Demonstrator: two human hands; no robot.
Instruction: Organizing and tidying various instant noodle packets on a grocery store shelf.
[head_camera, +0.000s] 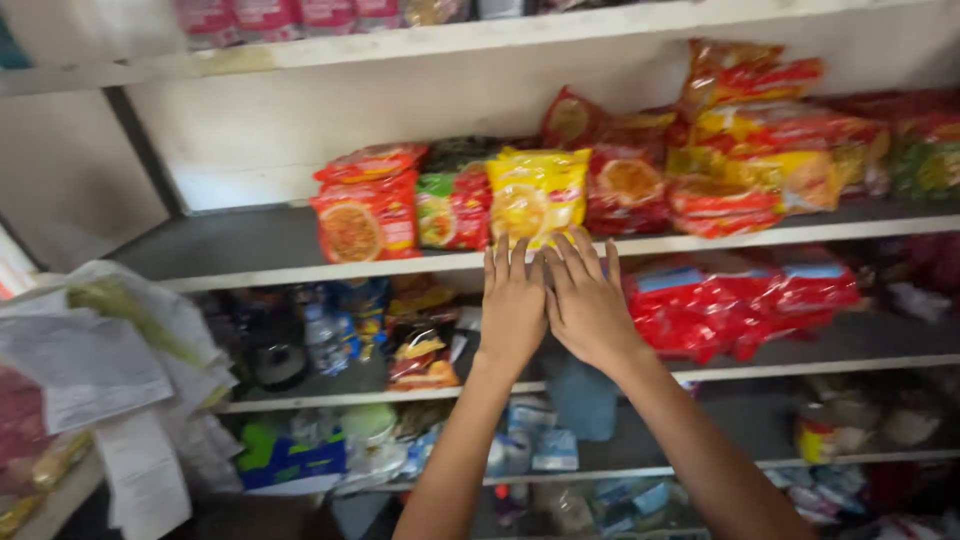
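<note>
The fingers of both hands are stretched out flat and lie close together, their tips pressed against the lower edge of a yellow noodle packet (537, 195) that stands upright at the front edge of the grey shelf (240, 245). Nothing is pinched: the left hand (513, 312) and the right hand (588, 305) sit side by side, thumbs touching or nearly so, backs turned to the camera, and whether any fingertip curls behind the packet cannot be told.

The yellow packet stands near the middle of the shelf's front edge, just beside a green and red packet (452, 208) on its left and a row of red packets (628, 190) on its right. Further left, a stack of red noodle packets (367, 205) stands toward the shelf's open left end, which is bare behind it. A taller heap of red and yellow packets (770, 135) fills the right end.

As a judgement, the step in hand looks like seating or straightening the yellow packet in its row. Since it is light and soft, the next move calls for an even push from both hands, kept low, so it slides back without tipping forward off the edge or knocking its neighbours.

Loose papers (110, 350) hang at the left.
</note>
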